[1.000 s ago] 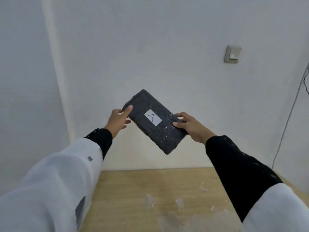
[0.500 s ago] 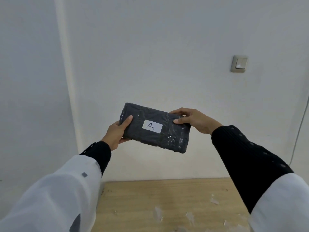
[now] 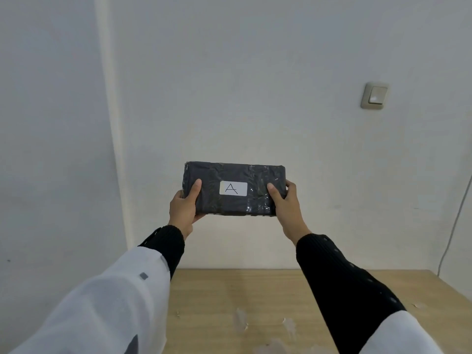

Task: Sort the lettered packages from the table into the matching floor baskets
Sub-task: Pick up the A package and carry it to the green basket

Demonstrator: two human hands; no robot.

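Nearest the camera, two sleeved forearms reach forward over the wooden table (image 3: 217, 297), which lies below and behind the hands with scraps of torn tape on its top. Beyond the wrists, the left hand (image 3: 184, 209) grasps the left end of the package (image 3: 235, 189) with its thumb laid across the front face, and the right hand (image 3: 286, 203) grasps the right end the same way, fingers wrapped round the back. Between the two thumbs sits the white label (image 3: 233, 188) with the letter A, upright and facing the camera. The package is held level in the air, clear of the table, in front of the wall. Wrapped in dark plastic with glossy tape, it looks firm and block-like, probably light enough for one hand, though the film may be slippery, so the short ends seem the safest hold. Further off, up and right of the right hand, a light switch (image 3: 375, 95) is on the wall. No baskets show here.
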